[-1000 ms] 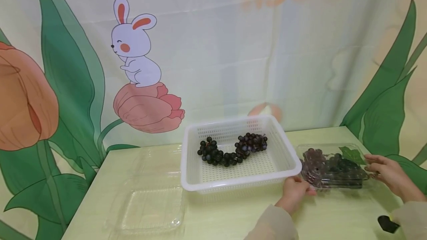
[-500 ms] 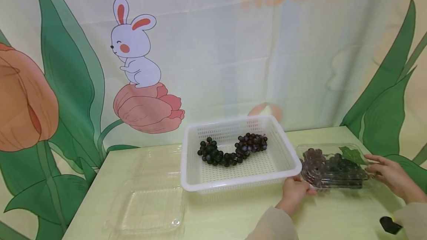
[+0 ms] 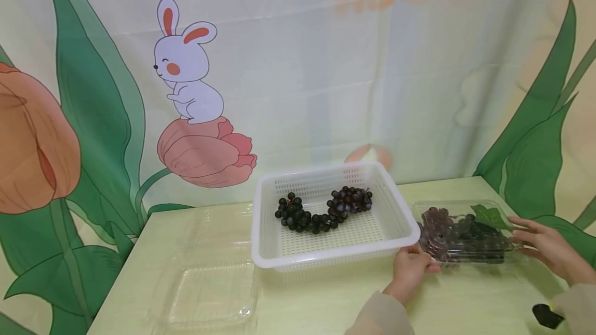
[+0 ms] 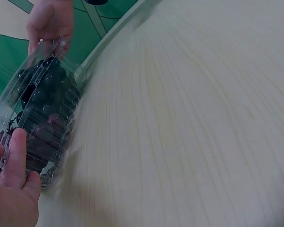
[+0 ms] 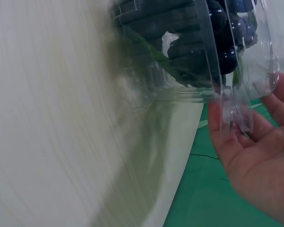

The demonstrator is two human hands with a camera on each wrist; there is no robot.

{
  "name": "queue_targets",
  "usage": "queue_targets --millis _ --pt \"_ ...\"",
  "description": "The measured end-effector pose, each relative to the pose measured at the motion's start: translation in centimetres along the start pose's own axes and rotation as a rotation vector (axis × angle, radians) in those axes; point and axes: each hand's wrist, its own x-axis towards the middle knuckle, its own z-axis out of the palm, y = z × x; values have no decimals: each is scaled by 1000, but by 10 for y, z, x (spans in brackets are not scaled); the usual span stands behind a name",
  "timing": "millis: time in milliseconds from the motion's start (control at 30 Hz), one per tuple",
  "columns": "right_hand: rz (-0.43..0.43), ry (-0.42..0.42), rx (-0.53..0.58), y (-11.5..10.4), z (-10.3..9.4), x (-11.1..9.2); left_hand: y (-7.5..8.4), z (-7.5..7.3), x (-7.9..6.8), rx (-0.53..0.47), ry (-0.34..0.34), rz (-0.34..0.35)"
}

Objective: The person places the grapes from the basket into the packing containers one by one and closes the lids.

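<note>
A clear plastic clamshell box (image 3: 465, 247) stands at the right of the table, its lid down over reddish grapes (image 3: 437, 221), dark grapes and a green leaf (image 3: 491, 216). My left hand (image 3: 410, 270) pinches its near left corner. In the left wrist view, the thumb and fingers (image 4: 18, 149) of that hand lie at the rim. My right hand (image 3: 545, 247) is at the opposite end. The right wrist view shows the right hand (image 5: 255, 161) with thumb and fingers about the clear edge tab there.
Left of the box, a white plastic basket (image 3: 340, 255) holds bunches of dark grapes (image 3: 302, 218). Another clear clamshell (image 3: 209, 296) lies opened out at the table's left. A printed curtain (image 3: 298, 76) with a rabbit and tulips hangs behind the table (image 3: 316, 304).
The right hand's fingers have shifted slightly at the box's right end. The left hand keeps its hold, and the box, basket and grapes stay in place.
</note>
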Motion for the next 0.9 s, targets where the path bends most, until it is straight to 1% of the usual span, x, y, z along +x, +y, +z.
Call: queue_targets --millis 133,267,367,500,600,667,700,800,900 --pt "23 -16 41 22 -9 13 0 0 1 -18 -15 4" --pt "73 6 41 46 -18 29 0 -2 0 -34 -35 3" --pt "112 57 3 62 -21 38 0 -3 0 -26 -49 13" --pt "111 152 -10 74 -22 43 0 -4 0 -15 -51 17" --pt "113 197 17 77 -22 43 0 -5 -1 -7 -45 17" --pt "137 202 37 78 -23 43 -1 -5 0 5 -47 24" --pt "155 197 42 68 -21 36 -1 -5 0 10 -48 29" --pt "192 177 76 56 -18 27 -2 -5 0 11 -56 32" --pt "219 143 124 38 -16 14 -1 -5 0 10 -63 31"
